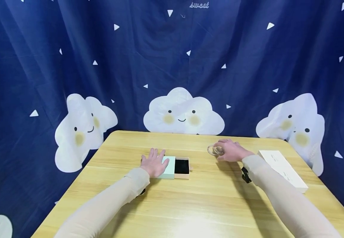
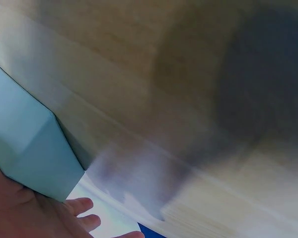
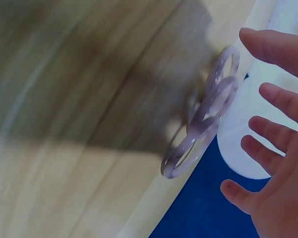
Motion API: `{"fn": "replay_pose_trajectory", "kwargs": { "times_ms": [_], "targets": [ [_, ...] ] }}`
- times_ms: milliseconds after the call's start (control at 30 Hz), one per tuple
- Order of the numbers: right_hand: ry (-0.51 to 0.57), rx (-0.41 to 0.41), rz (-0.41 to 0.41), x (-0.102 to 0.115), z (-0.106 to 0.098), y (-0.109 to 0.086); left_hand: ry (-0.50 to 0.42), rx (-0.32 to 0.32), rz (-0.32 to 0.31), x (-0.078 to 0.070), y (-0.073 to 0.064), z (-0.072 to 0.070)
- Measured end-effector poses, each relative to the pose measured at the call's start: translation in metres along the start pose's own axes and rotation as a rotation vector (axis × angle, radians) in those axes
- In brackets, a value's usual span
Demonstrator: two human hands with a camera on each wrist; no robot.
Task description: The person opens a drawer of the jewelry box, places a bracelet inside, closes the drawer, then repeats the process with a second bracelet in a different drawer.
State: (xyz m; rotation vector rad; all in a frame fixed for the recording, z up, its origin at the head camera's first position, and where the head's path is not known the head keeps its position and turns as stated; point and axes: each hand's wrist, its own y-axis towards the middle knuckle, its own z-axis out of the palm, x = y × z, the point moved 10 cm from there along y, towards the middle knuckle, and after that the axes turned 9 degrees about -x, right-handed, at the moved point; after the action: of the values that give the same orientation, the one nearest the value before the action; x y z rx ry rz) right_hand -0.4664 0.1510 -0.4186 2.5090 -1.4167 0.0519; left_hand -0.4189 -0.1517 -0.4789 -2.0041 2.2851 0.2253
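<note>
My left hand [image 1: 154, 164] rests with spread fingers on a mint-green box sleeve [image 1: 169, 168]. A pink-edged drawer [image 1: 182, 177] with a black lining sticks out of the sleeve's right side. In the left wrist view the mint sleeve [image 2: 35, 134] shows beside my palm and fingers [image 2: 89, 222]. Farther right, my right hand [image 1: 230, 150] is held at several bangles [image 1: 211, 150] on the table. The right wrist view shows these pale, lilac-tinted bangles [image 3: 208, 121] lying overlapped, with my thumb and fingers [image 3: 283, 99] spread apart beside them.
A long white box [image 1: 283, 168] lies to the right, partly behind my right sleeve. The wooden table [image 1: 195, 198] ends at its far edge before a dark blue curtain [image 1: 172, 59] printed with clouds.
</note>
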Motion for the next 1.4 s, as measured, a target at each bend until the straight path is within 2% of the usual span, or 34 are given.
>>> {"fn": "replay_pose_trajectory", "kwargs": {
  "times_ms": [400, 600, 733, 833, 1033, 1200, 1400],
  "targets": [
    [0.051, 0.022, 0.071, -0.022, 0.004, 0.006, 0.002, -0.011, 0.0, 0.0, -0.005, 0.001],
    [0.069, 0.066, 0.12, -0.035, 0.005, 0.004, -0.007, -0.01, 0.003, -0.004, -0.006, 0.004],
    [0.08, 0.085, 0.121, -0.038, 0.007, 0.004, 0.004, -0.013, -0.007, -0.002, -0.003, 0.008],
    [0.081, 0.078, 0.09, -0.038, 0.007, 0.007, 0.016, -0.021, -0.012, 0.001, 0.0, 0.01],
    [0.086, 0.077, 0.046, -0.045, 0.013, 0.015, 0.012, -0.029, -0.007, 0.002, 0.002, 0.008],
    [0.09, 0.105, 0.053, -0.05, 0.019, 0.016, 0.017, -0.036, -0.01, 0.003, 0.001, 0.004],
    [0.099, 0.164, 0.104, -0.046, 0.017, 0.011, 0.009, -0.026, -0.019, 0.003, 0.002, 0.006]
  ]
}}
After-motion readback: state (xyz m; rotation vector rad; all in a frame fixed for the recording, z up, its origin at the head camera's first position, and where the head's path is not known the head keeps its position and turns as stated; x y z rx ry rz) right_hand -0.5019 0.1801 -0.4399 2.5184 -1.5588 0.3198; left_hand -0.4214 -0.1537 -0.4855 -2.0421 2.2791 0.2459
